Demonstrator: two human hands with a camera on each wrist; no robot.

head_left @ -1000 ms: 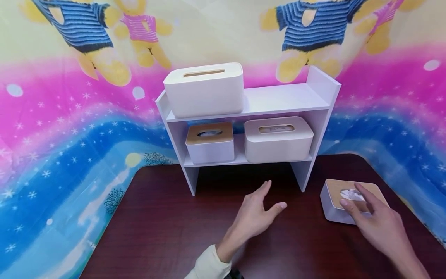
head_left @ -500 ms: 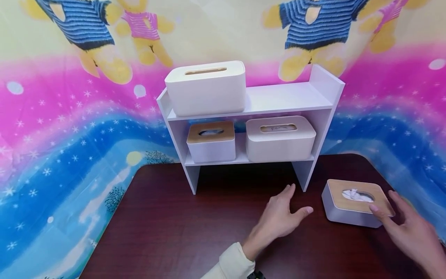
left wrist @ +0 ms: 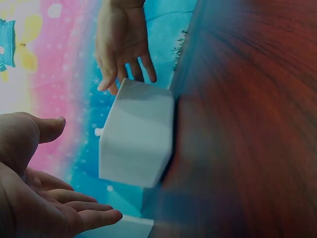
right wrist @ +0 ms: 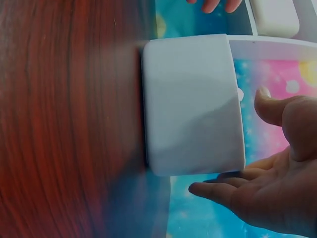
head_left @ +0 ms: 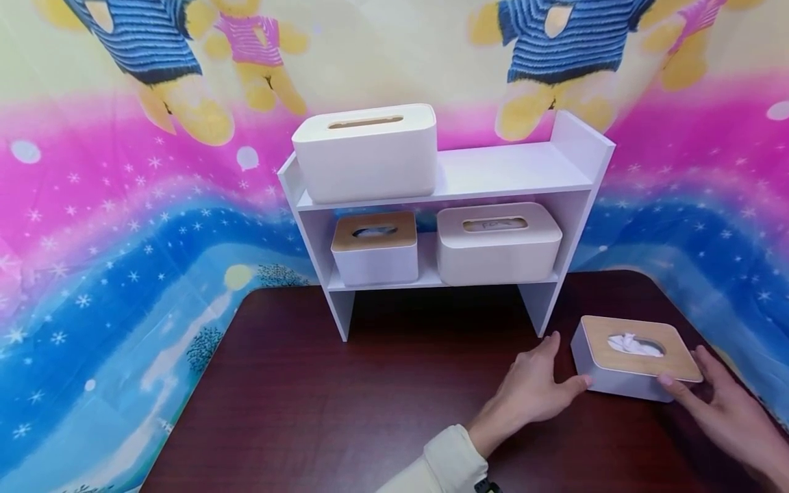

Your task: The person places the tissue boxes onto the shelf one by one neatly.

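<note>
- Both hands open, fingers straight or relaxed, flanking small tissue box (head_left: 635, 356) on near right of table (head_left: 345, 397); nothing gripped.
- Left hand (head_left: 535, 390) at box's left end, thumb tip at or just touching lower left corner, fingers extended toward far side; cream sleeve (head_left: 446, 465) at wrist.
- Right hand (head_left: 730, 411) at box's near right corner, one fingertip on lid edge; firm contact of remaining fingers cannot be told.
- Left wrist view: left hand (left wrist: 34, 198) palm open, just beside box (left wrist: 136, 139), not on it; right hand (left wrist: 121, 42) at opposite end, fingertips at box edge.
- Right wrist view: right hand (right wrist: 267, 183) spread open, thumb and fingers near box (right wrist: 190, 104) wall, a narrow gap visible.
- Box: white body, wooden lid, white tissue (head_left: 629, 342) poking out of oval slot; upright, flat on dark wood table, just right of shelf leg.
- White two-tier shelf (head_left: 511, 168) stands at far middle of table.
- Top tier: large white tissue box (head_left: 366, 161) at left end; right part bare.
- Lower tier: small wooden-lid box (head_left: 374, 250) at left, wider beige box (head_left: 498, 243) at right, side by side.
- Cartoon-bear backdrop (head_left: 123, 205) in pink, blue, yellow behind table.
</note>
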